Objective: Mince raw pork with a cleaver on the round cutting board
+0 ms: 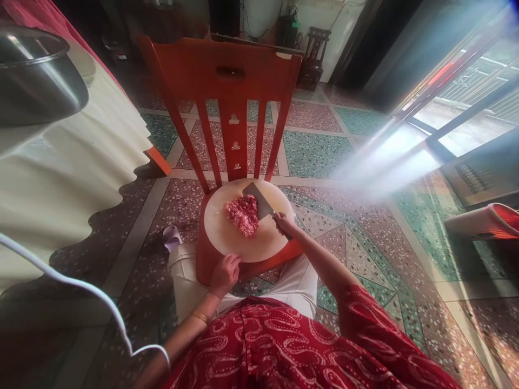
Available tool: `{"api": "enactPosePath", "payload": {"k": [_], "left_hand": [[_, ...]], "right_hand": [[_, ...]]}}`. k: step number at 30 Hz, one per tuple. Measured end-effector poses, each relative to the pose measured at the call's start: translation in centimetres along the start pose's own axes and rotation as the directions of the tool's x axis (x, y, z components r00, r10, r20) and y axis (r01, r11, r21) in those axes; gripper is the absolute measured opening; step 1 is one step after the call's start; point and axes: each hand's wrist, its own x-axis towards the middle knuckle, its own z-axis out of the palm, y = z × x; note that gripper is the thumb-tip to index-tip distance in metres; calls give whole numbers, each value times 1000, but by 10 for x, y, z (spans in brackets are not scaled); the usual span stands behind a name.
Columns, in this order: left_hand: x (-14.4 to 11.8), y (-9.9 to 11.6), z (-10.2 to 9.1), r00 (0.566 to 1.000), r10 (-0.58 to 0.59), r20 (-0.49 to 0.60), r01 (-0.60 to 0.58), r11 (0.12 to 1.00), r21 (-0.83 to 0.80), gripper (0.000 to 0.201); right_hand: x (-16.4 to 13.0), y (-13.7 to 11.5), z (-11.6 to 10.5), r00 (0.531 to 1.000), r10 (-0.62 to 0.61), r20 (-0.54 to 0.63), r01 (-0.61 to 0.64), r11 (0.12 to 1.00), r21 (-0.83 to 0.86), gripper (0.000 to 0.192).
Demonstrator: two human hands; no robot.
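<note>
A round, pale cutting board (265, 246) lies on the seat of a red-brown wooden chair (259, 59) in front of me. A mound of minced meat (243, 216) sits near the middle of the board. My right hand (285, 225) is closed around the handle of a cleaver (260, 202). Its broad grey blade rests at the right side of the meat, on or just over the board. At the board's near left rim, my left hand (226, 274) has its fingers bent together against the edge. The thumb side is partly hidden.
To the left, a table with a cream cloth (109, 135) carries a large steel pot (44, 81). A white cable (81, 283) crosses the lower left. A red-lined bin (486, 221) lies at the right, near a bright doorway (458, 108). Patterned tile floor (320, 154) surrounds the chair.
</note>
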Motion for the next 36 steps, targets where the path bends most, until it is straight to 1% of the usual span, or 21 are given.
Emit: {"api": "enactPosePath", "payload": {"k": [2, 5, 7, 9, 11, 13, 15, 17, 19, 20, 21, 22, 24, 25, 26, 27, 28, 30, 31, 32, 36], "left_hand": [[0, 2, -1, 1000, -20, 5, 20, 1000, 0, 31], [0, 3, -2, 1000, -29, -1, 29, 999, -17, 31], [0, 3, -3, 1000, -27, -5, 27, 999, -26, 30], [0, 3, -3, 1000, -21, -6, 20, 999, -25, 31], [0, 3, -3, 1000, -11, -4, 11, 1000, -20, 31], [0, 3, -3, 1000, 1, -8, -1, 1000, -13, 33], [0, 2, -1, 1000, 11, -21, -11, 1000, -8, 33], [0, 1, 1, 999, 19, -36, -19, 1000, -5, 33], [0, 0, 4, 999, 22, -44, -22, 1000, -7, 33], [-1, 0, 5, 999, 22, -47, -22, 1000, -7, 33], [-1, -1, 6, 999, 18, -51, -18, 1000, -8, 32], [-2, -1, 6, 998, 12, -55, -13, 1000, -8, 31], [-3, 0, 5, 998, 2, -68, -3, 1000, -7, 29], [-3, 0, 5, 998, 4, -69, -5, 1000, -5, 29], [-3, 0, 4, 998, 11, -67, -11, 1000, -3, 29], [-2, 0, 4, 998, 19, -61, -19, 1000, -2, 30], [-2, 0, 4, 998, 25, -53, -25, 1000, -3, 32], [-1, -1, 4, 999, 20, -37, -21, 1000, -17, 34], [-1, -1, 5, 999, 11, -35, -12, 1000, -26, 34], [-1, -2, 5, 999, 5, -34, -7, 999, -33, 34], [-2, -1, 6, 998, 9, -65, -12, 999, -34, 32]], "right_hand": [[-5, -11, 2, 989, -147, -30, 136, 960, -244, 38], [-32, -17, 2, 927, -374, -27, 292, 765, -574, 37], [-58, -15, 5, 906, -422, 47, 331, 633, -700, 35], [-83, -8, 9, 916, -387, 108, 324, 551, -769, 38], [-104, -2, 11, 922, -378, 88, 298, 543, -785, 39], [-119, -1, 8, 900, -436, 16, 301, 594, -746, 38], [-129, -11, 2, 845, -530, -70, 357, 658, -664, 39], [-131, -28, 0, 774, -614, -155, 435, 693, -575, 43], [-126, -46, 7, 714, -662, -228, 484, 702, -521, 48], [-120, -53, 14, 704, -665, -248, 488, 707, -512, 50], [-114, -57, 21, 716, -652, -249, 470, 715, -518, 51], [-107, -59, 29, 754, -619, -218, 436, 721, -538, 51], [-94, -59, 39, 862, -500, -80, 362, 718, -595, 51], [-90, -58, 41, 903, -429, -13, 330, 713, -619, 51], [-87, -59, 41, 927, -375, 25, 305, 711, -633, 50], [-86, -59, 38, 934, -356, 28, 292, 716, -634, 49], [-87, -61, 35, 927, -374, 1, 294, 727, -621, 49], [-90, -63, 31, 880, -468, -82, 342, 744, -574, 49], [-93, -63, 30, 858, -503, -103, 368, 743, -559, 49], [-95, -63, 31, 854, -513, -92, 382, 736, -559, 49], [-99, -58, 37, 927, -367, 73, 330, 711, -621, 47]]}}
